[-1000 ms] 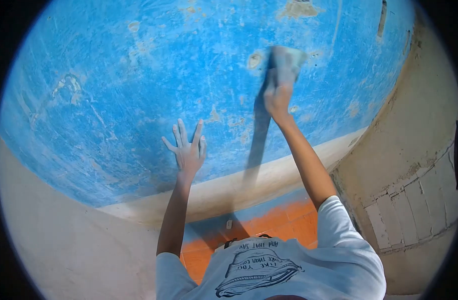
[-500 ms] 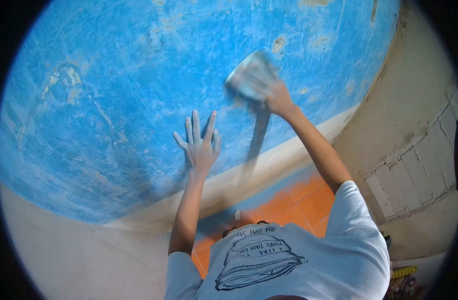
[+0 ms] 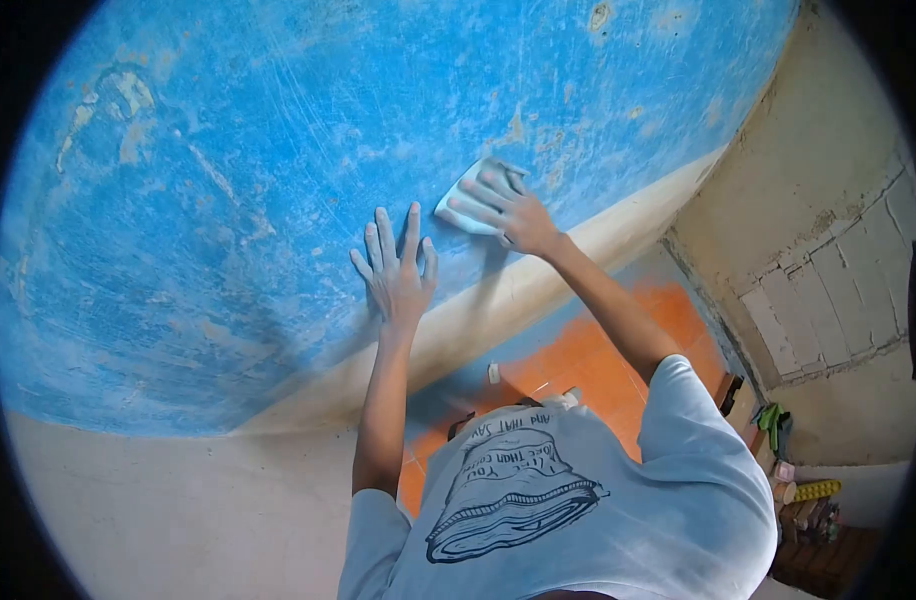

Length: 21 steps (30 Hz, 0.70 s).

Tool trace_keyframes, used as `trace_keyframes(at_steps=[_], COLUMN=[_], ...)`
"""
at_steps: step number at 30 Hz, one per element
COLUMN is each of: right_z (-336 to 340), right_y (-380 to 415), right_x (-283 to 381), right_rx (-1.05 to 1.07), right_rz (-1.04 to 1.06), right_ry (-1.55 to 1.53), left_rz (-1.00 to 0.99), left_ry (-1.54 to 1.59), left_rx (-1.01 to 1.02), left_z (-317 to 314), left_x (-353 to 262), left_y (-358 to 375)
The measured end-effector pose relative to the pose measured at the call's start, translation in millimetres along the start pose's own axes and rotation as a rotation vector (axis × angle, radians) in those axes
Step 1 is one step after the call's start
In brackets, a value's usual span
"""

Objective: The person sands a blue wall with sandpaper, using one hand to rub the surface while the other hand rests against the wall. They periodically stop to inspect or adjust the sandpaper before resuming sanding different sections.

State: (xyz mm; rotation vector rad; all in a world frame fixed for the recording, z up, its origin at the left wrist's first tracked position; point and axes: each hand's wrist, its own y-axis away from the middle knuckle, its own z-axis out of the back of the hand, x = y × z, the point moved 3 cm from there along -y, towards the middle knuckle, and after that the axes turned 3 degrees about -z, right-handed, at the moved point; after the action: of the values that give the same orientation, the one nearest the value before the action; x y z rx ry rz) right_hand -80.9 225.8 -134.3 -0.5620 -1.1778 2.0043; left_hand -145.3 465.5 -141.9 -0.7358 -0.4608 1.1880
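Observation:
My left hand (image 3: 396, 275) lies flat on the scuffed blue wall (image 3: 278, 170), its fingers spread and holding nothing. A little to its right, my right hand (image 3: 513, 215) presses a pale, dusty sheet of sandpaper (image 3: 462, 213) against the same wall. The fingers lie across the sheet, and one corner curls up by the fingertips. The sheet's underside is hidden against the paint. Whitish dust coats the fingers of my left hand.
A cream band (image 3: 458, 350) runs along the wall's foot. Blue dust lies on the orange tiled floor (image 3: 598, 350) below, with a small white object (image 3: 494, 373). Bare plaster (image 3: 798, 220) is at right, and assorted items (image 3: 813, 490) sit at lower right.
My right hand has moved down and slightly left with the sandpaper, nearer my left hand. The left hand stays flat on the wall. The view has shifted a little.

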Motion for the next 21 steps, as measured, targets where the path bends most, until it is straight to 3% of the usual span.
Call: trace_keyframes(at_steps=[2,5,7,10,11,16,17,19,21], right_z=[-3,-4,-11,-18,-18,-21,-17,9,7], right_y=[-6,-27,-12,15,22,40,48,54,88], right_x=[-13,-9,14,16,-1,61,85,126,141], right_rx=[0.065,-0.339,-0.178,0.355,0.17,0.054,0.282,0.572,0.401], right_rz=[0.073,-0.462,-0.211,0.243,0.119,-0.318,-0.194,-0.365,-0.652], right_ry=[-0.043,-0.346,-0.037,-0.121,0.015,-0.289,-0.46,-0.839,-0.928], left_rz=[-0.008,0.005,0.02,0.057,0.079,0.159,0.207,0.362,0.588], left_ry=[0.029,0.015,0.02,0.129,0.208,0.662,0.827,1.082,1.26], left_rx=[-0.034,-0.032,-0.018,0.024,0.058,0.03,0.057,0.06,0.002], left_z=[-2,-9,-10,-5,4,11,0,-6,-1], left_x=[4,6,4,-1,-4,-29,-33,-44,-60], left_y=[1,10,19,20,23,65,86,107,126])
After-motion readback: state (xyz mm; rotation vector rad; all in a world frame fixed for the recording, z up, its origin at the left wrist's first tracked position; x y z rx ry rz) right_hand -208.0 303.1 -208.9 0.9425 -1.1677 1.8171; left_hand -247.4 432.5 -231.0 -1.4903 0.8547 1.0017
